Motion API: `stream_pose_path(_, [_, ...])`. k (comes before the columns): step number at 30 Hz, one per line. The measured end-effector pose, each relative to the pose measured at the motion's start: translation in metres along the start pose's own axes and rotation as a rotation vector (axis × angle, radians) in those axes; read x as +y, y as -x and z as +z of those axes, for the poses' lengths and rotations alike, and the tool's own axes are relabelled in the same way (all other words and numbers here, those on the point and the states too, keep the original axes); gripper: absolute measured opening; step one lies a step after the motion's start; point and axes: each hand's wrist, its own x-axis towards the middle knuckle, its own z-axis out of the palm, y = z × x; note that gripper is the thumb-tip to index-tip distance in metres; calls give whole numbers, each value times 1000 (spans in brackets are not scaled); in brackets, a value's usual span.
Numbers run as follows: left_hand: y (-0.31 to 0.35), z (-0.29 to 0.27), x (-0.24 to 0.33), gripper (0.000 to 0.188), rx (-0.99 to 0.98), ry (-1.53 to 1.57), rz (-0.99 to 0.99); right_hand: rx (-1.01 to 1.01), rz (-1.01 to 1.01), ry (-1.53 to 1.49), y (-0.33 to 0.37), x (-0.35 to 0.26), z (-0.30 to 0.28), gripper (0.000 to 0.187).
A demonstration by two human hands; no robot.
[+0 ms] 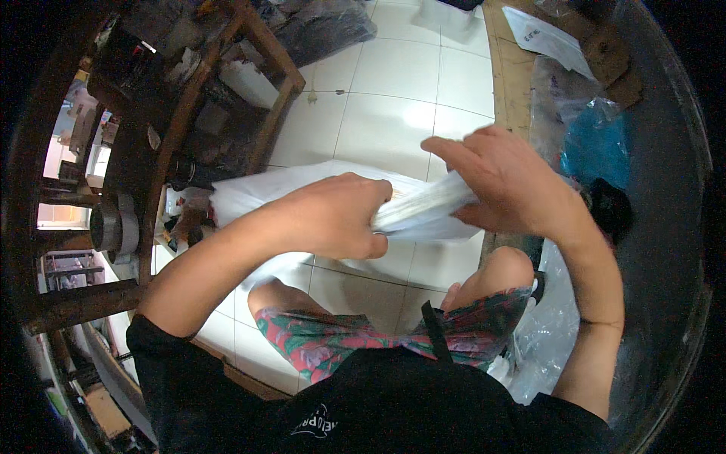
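A crumpled white plastic bag or sheet (265, 183) is spread in front of me, above the floor and my knees. My left hand (333, 217) is closed on it, with thumb and fingers bent around a gathered, folded strip. That strip runs up to the right into my right hand (514, 181), which seems to grip its far end in the palm. One finger of the right hand sticks out to the left, away from the strip. The inner fingers of both hands are partly hidden, and the plastic is slightly blurred.
White floor tiles (393, 68) lie beyond my hands. A dark wooden frame (265, 132) with clutter stands at left, with a dark plastic bag (325, 34) behind it. Along the right run a wooden board (513, 60), a blue plastic-wrapped item (597, 144) and clear plastic (544, 340).
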Motion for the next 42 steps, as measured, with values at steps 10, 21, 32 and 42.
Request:
stream_pose_path(10, [24,8,17,30,50,35,112,-116,-13,195,5,-49,-1,30])
stream_pose_path(21, [56,41,-18,51,356,-2,272,-66,-230,251,-11,-61,-8,17])
stream_pose_path(32, [-43,-83,-41,48,114,-166,214,132,-110,396,-67,53,-29,20])
stream_pose_path(42, [-108,-156,-14,56,53,-409,279,428,-74,717,-47,99,-47,22])
